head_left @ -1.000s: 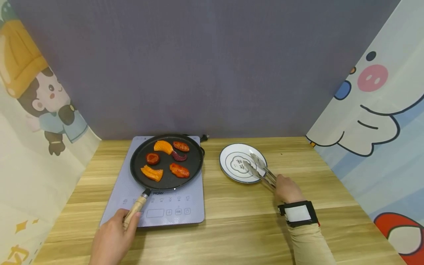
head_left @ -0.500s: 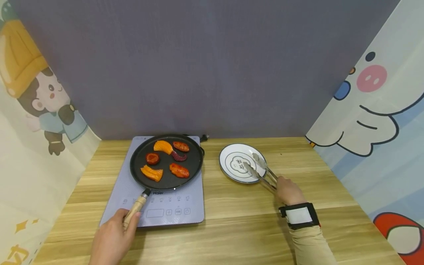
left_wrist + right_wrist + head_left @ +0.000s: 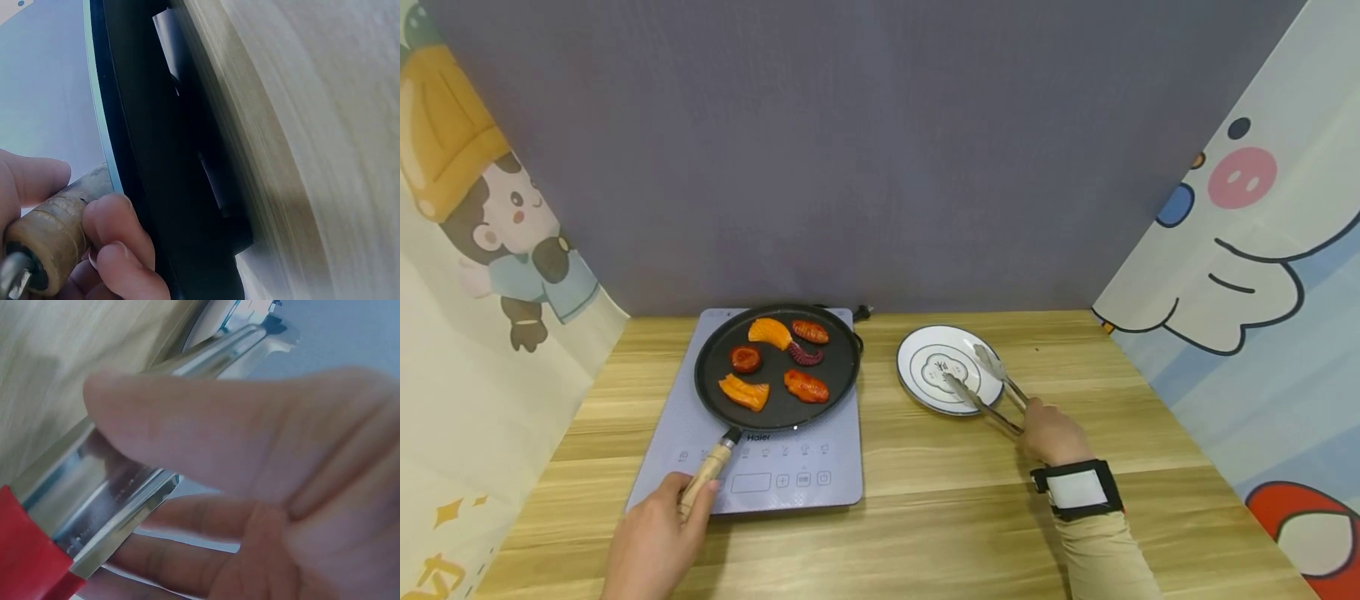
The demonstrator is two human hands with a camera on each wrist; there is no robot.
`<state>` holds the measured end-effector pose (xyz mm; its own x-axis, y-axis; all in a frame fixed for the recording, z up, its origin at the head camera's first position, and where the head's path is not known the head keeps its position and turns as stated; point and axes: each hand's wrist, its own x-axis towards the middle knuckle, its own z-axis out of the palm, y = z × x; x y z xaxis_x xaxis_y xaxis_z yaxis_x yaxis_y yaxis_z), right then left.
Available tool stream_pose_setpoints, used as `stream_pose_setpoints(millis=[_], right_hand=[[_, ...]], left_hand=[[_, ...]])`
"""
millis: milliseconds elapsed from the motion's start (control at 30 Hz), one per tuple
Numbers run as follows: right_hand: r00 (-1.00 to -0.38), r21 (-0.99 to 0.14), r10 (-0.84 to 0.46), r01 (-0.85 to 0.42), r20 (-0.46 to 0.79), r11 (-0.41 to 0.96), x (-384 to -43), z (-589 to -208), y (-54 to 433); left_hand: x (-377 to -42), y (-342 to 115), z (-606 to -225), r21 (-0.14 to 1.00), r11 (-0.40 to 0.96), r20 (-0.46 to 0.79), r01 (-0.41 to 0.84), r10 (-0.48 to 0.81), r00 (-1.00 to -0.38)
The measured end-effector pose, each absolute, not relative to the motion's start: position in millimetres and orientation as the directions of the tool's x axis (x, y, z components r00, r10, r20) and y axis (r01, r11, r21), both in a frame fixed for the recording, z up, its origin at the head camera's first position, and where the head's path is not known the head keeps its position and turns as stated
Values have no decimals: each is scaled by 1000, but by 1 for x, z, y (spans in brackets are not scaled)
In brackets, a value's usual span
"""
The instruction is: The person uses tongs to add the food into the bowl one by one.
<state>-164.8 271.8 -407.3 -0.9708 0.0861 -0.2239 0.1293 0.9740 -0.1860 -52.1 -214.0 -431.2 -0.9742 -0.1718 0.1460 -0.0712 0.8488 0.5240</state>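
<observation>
In the head view my left hand grips the wooden handle of a flat black frying pan. The left wrist view shows thumb and curled fingers about that handle. On the pan lie two reddish scored sausage-like pieces, two orange pieces, a round brown-red piece and a purple octopus tentacle. My right hand holds metal tongs, their arms spread, tips over a white blue-rimmed plate. The tongs' red end shows in the right wrist view.
The pan stands on a pale induction cooktop with marked controls along its front. A black plug lies behind it. The wooden table meets a grey back wall, with cartoon-printed sheets at both sides.
The arms of the tongs have spread further apart, the near tip shifting slightly left and down over the plate. My left hand, the pan and the food look unmoved.
</observation>
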Motion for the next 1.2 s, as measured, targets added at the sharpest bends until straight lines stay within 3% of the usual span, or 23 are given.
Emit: stream_pose_setpoints(millis=[333, 700, 933, 1200], right_hand=[[-964, -208, 112, 164, -241, 964, -163, -405, 269], [-982, -179, 100, 129, -161, 975, -156, -392, 254], [-996, -209, -25, -7, -82, 978, -150, -379, 237], [-972, -236, -77, -131, 224, 963, -146, -363, 204]], left_hand=[[-53, -216, -432, 543, 837, 143, -63, -166, -976], [-53, -219, -417, 468, 868, 2, -168, -191, -982], [-50, -218, -410, 345, 936, 266, -71, -170, -949], [-52, -196, -394, 333, 931, 550, 148, -64, -833]])
